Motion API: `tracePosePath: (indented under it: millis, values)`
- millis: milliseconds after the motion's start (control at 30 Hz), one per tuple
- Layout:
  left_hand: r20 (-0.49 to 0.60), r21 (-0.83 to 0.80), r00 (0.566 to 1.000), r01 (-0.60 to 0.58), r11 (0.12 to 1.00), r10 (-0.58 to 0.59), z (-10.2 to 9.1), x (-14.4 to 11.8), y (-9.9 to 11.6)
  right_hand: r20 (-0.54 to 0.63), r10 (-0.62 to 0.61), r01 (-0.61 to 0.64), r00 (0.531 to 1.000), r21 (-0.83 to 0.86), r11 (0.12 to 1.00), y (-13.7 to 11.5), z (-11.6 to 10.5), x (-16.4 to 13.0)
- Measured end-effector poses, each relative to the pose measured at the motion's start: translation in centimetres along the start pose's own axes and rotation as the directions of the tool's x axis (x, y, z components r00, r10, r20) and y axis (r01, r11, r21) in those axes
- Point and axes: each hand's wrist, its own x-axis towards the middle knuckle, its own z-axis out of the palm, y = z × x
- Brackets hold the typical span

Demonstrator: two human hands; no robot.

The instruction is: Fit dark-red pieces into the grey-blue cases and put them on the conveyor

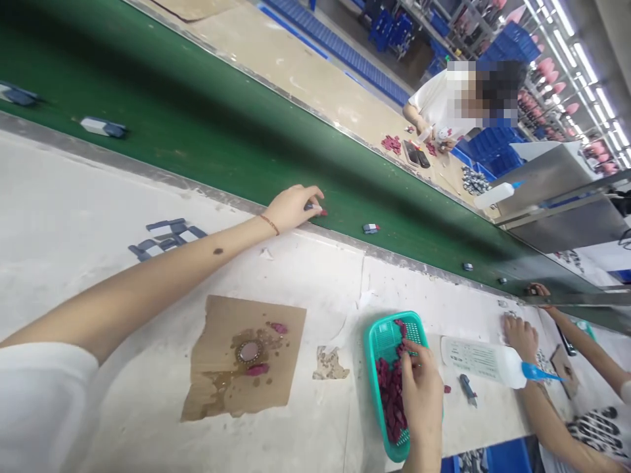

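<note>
My left hand (294,206) reaches over the near edge of the green conveyor belt (211,131), its fingers closed around a small grey part with a red tip (315,209). My right hand (422,384) is at a turquoise plastic basket (373,401), thumb and fingers pinched at the small dark red pieces (392,401) in it; the fingertips partly hide what they hold. Between my arms lies a torn cardboard sheet (207,368), wet with spots of liquid. It bears a round cap-like dish (249,353) and two dark red pieces (257,370).
Grey-and-white parts (167,238) lie grouped beside my left forearm; others, including a red-tipped one (371,228), ride the belt. A blue-nozzled bottle (483,361) lies right of the basket, near a co-worker's hands (521,338). Another person (444,105) sits across the belt.
</note>
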Motion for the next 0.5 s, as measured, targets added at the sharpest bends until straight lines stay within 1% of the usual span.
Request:
tracePosePath:
  millis: [33, 100, 200, 300, 367, 433, 500]
  values:
    - [-0.006, 0.037, 1.0, 0.003, 0.999, -0.003, 0.1, 0.4, -0.3, 0.065, -0.028, 0.032, 0.998, -0.065, 0.997, 0.7, -0.3, 0.3]
    - [-0.009, 0.105, 1.0, 0.007, 0.994, -0.006, 0.1, 0.4, -1.0, 0.182, -0.054, 0.081, 0.982, -0.142, 0.987, 1.6, -0.5, 0.5]
    - [0.013, 0.197, 1.0, -0.007, 0.98, 0.005, -0.2, -0.9, -2.1, 0.286, -0.03, 0.084, 0.958, -0.177, 0.981, 1.9, -0.1, 0.3]
    - [0.087, 0.358, 0.995, -0.082, 0.93, 0.054, -0.7, -2.2, -2.9, 0.351, -0.003, 0.074, 0.936, -0.189, 0.979, 1.6, 0.2, 0.2]
    - [0.143, 0.437, 0.986, -0.136, 0.889, 0.081, -1.0, -2.7, -3.0, 0.377, -0.001, 0.076, 0.926, -0.184, 0.98, 1.3, 0.1, 0.1]
    - [0.161, 0.45, 0.983, -0.149, 0.881, 0.084, -1.2, -2.8, -2.8, 0.393, -0.021, 0.092, 0.919, -0.162, 0.983, 1.0, 0.1, 0.0]
    - [0.14, 0.419, 0.988, -0.124, 0.9, 0.071, -1.5, -2.9, -2.4, 0.412, -0.055, 0.116, 0.909, -0.126, 0.985, 0.7, 0.0, 0.0]
